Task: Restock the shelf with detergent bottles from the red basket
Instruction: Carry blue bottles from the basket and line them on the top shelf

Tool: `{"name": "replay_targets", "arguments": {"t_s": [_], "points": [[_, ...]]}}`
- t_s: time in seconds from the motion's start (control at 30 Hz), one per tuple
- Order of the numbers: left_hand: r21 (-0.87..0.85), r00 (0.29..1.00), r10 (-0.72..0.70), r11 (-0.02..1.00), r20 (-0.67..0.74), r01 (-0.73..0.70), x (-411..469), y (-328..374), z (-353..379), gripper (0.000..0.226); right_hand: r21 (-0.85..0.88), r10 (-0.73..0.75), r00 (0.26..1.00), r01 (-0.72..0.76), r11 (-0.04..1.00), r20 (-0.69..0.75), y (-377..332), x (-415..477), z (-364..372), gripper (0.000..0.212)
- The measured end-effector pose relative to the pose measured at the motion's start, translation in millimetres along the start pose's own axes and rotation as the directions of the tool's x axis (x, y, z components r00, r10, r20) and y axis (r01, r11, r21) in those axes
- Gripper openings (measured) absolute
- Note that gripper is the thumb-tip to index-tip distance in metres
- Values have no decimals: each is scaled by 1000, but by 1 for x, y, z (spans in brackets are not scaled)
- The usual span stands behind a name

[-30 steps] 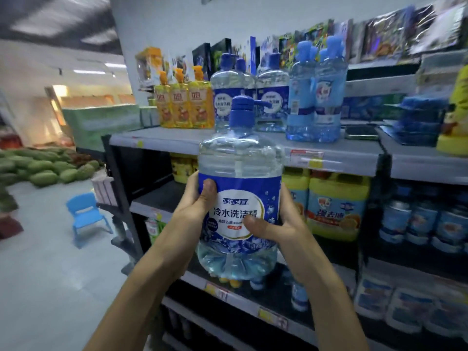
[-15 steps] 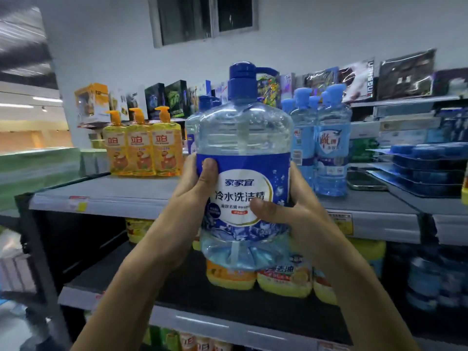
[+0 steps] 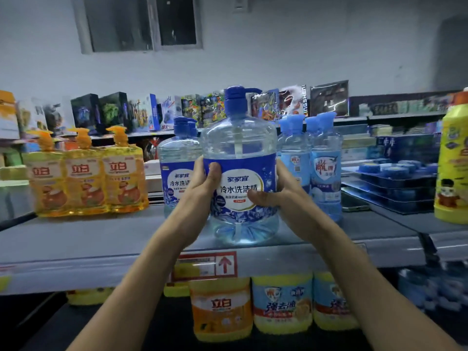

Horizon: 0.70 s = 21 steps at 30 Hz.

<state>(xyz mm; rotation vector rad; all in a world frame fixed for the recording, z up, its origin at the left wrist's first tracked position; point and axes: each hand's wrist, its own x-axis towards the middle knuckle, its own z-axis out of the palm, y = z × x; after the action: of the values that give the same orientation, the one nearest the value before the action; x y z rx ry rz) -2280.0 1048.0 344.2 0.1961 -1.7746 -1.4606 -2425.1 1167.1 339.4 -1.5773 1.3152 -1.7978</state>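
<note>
While three orange bottles (image 3: 86, 173) stand at the left of the shelf (image 3: 76, 244), the left hand (image 3: 202, 188) curls round the blue bottle (image 3: 240, 158), upright at the shelf's front edge, and the right hand (image 3: 286, 196) grips its other side; pale bottles (image 3: 324, 168) stand just behind, to the right.

Rear wall (image 3: 316, 41): pale grey, plain. Window (image 3: 141, 24): set high at left, pale frame, 2 dark panes. Shelf (image 3: 76, 247): grey deck, pale front lip; black lower deck (image 3: 164, 330) beneath. Second shelving run (image 3: 405, 115) stands behind, at the wall. Lighting dim, bluish.
</note>
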Motion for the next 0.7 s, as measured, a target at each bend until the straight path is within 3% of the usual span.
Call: {"name": "replay_targets", "arguments": {"t_s": [0.17, 0.33, 0.43, 0.5, 0.57, 0.63, 0.7], "points": [[9, 999, -16, 1000, 42, 16, 21, -14, -3, 59, 24, 35, 999, -35, 999, -21, 20, 13, -6, 64], [58, 996, -77, 996, 52, 74, 23, -23, -5, 66, -5, 79, 996, -79, 997, -45, 29, 20, -6, 67], [234, 995, -77, 970, 65, 60, 13, -16, -5, 47, -169, 99, 990, -115, 979, -100, 19, 14, -1, 59], [478, 992, -120, 873, 29, 91, -6, -13, -3, 39, -486, 131, 975, -203, 850, -179, 12, 0, 3, 53], [682, 990, -130, 720, -47, 127, -21, -12, -2, 47, -719, 185, 957, -290, 631, -224, 6, -16, 6, 56], [750, 983, -142, 637, -114, 179, -22, -14, -2, 47, -790, 241, 948, -307, 531, -206, 4, -23, 11, 54], [777, 973, -182, 588, -145, 226, -15, -15, -1, 41, -795, 267, 940, -325, 512, -213, 5, -19, 11, 50]]}}
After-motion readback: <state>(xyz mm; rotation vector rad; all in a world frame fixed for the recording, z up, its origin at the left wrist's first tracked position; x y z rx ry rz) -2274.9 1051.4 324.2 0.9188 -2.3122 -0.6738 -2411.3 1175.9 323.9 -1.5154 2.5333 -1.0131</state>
